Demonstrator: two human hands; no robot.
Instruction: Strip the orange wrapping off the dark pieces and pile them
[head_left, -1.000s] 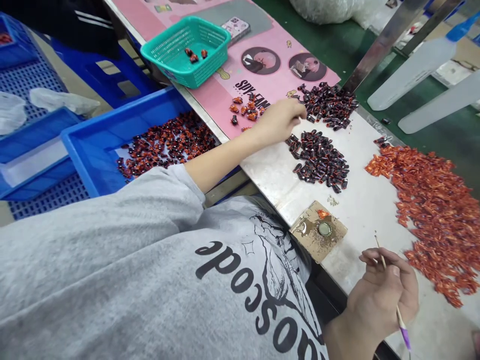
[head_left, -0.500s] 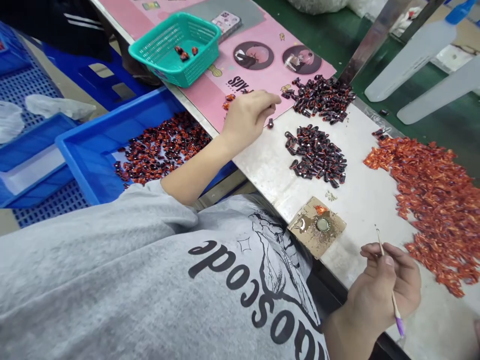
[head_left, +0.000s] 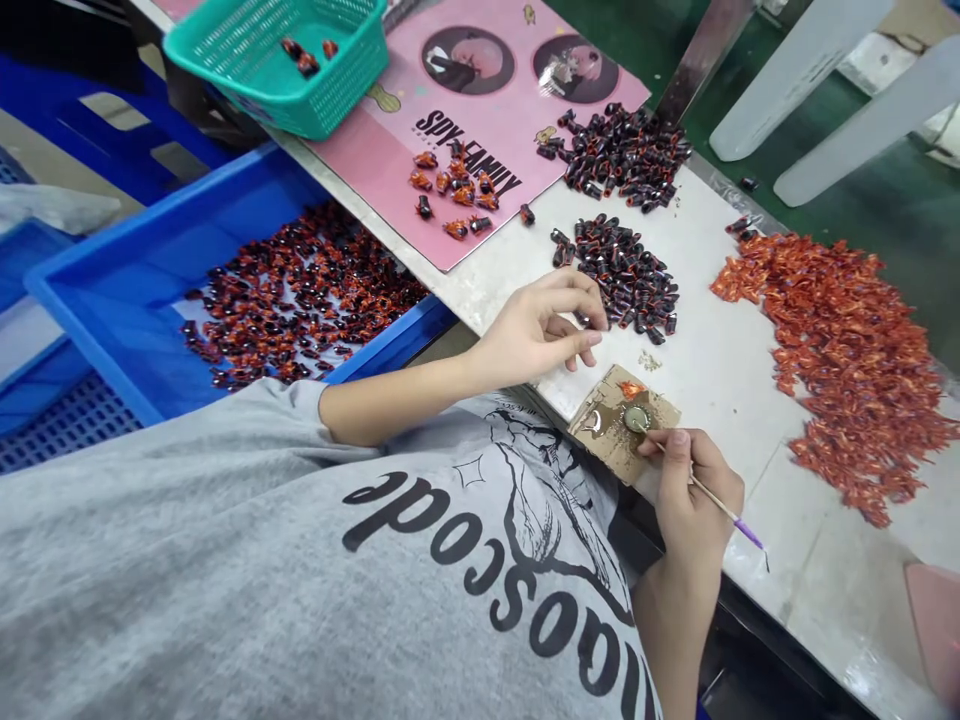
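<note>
My right hand (head_left: 694, 490) pinches a thin pale stick (head_left: 716, 502) with a purple end. The stick's tip is at a small round cap (head_left: 637, 419) of liquid on a wet piece of cardboard (head_left: 616, 455). An orange piece (head_left: 628, 388) lies on that cardboard. My left hand (head_left: 551, 325) hovers by the near pile of dark tube-like pieces (head_left: 630, 275), fingers loosely curled and apart, with nothing visible in them. Beyond lies a second pile of dark pieces (head_left: 622, 155). Several assembled orange-and-black pieces (head_left: 459, 188) rest on the pink mat (head_left: 360, 185).
A big heap of orange pieces (head_left: 840, 360) covers the table's right side. The green basket (head_left: 315, 105) holds a few pieces. Beside the table edge, a blue bin (head_left: 97, 300) contains many orange-and-black pieces. Pale translucent bottles (head_left: 802, 80) stand or lean at the far side.
My left hand has come from the pieces on the pink mat to the near dark pile. My right hand has brought the stick's tip to the cap on the cardboard.
</note>
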